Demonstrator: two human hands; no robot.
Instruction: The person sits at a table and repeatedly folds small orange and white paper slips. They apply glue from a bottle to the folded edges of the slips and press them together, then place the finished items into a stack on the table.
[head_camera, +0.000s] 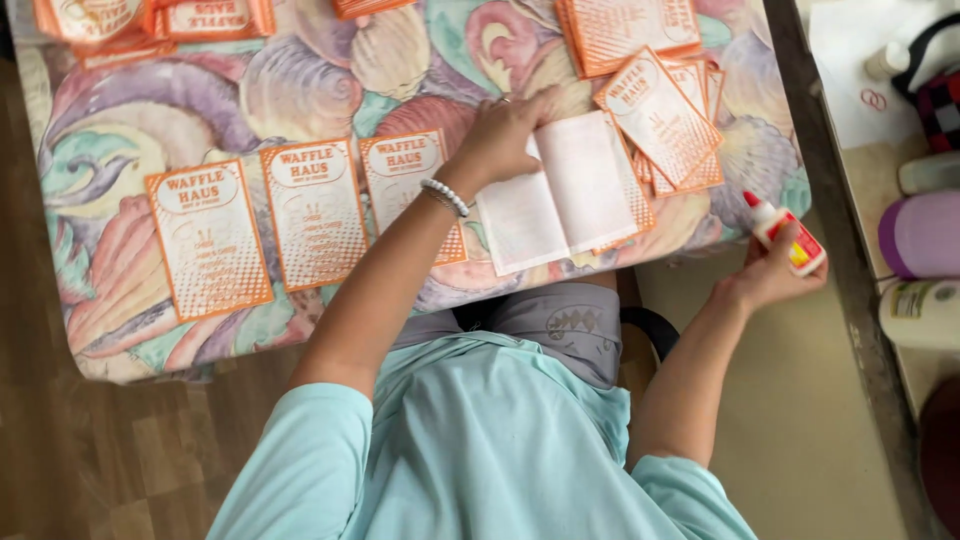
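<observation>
Left hand (500, 135) presses white sheet (565, 195); right hand (770, 270) grips glue bottle (785, 235).

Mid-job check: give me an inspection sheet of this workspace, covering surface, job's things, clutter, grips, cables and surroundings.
Surface: table under a shell-patterned cloth, mostly covered with cards.
Job's things: blank white folded sheet lying open; glue bottle with red tip; three orange printed cards in a row beside the sheet.
Clutter: loose pile of orange cards at the sheet's far edge; more stacks along the far side.
Grips: left hand pressing flat on the sheet; right hand holding the glue bottle off the table edge.
Cables: nothing seen.
Surroundings: wooden floor; side counter with purple container and white bottle.
</observation>
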